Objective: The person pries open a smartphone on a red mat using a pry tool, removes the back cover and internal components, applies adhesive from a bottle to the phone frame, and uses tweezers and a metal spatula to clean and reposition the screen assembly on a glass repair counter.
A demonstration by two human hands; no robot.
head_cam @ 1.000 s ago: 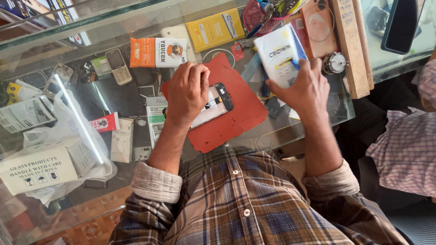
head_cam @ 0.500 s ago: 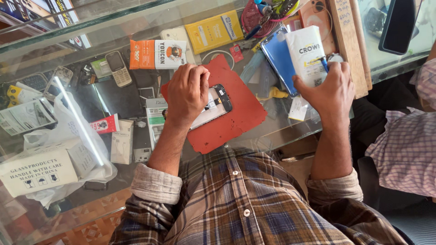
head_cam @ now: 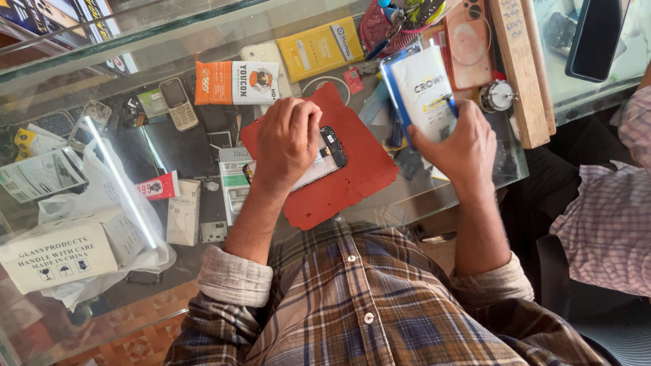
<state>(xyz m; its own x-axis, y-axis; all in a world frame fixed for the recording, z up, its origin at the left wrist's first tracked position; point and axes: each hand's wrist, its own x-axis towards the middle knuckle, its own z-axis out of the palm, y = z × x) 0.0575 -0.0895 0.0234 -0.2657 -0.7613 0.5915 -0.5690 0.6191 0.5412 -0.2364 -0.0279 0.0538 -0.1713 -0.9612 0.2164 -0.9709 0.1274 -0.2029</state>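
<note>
Phone (head_cam: 324, 157) with its back off lies on a red mat (head_cam: 352, 176) at the middle of the glass counter (head_cam: 475, 196), partly hidden under my left hand (head_cam: 286, 139). That hand rests palm down over it, fingers curled and pressing it flat; only the dark upper end with its camera cutout and a strip of pale edge show past the knuckles.

My right hand (head_cam: 456, 139) is raised to the right of the mat, closed around a flat white and blue packet (head_cam: 424, 95), thumb on the front and fingers behind, holding it upright and tilted toward me.

Judging by its look, the phone is a thin, stiff slab, light but fragile with its insides open, and smooth enough to slide on the mat. I would take it by the long side edges, keeping off the open back and the camera end. The packet looks light and slightly bendable, best pinched at its lower edge as it is now.

Beyond the mat lie an orange and white box (head_cam: 236, 82), a yellow packet (head_cam: 321, 47), a small keypad phone (head_cam: 178, 102) and a red mesh pot of tools (head_cam: 386, 27). A white plastic bag (head_cam: 102, 203) and a cardboard box (head_cam: 57, 256) sit at the far left. Another person's checked sleeve (head_cam: 610, 210) shows at the right edge.
</note>
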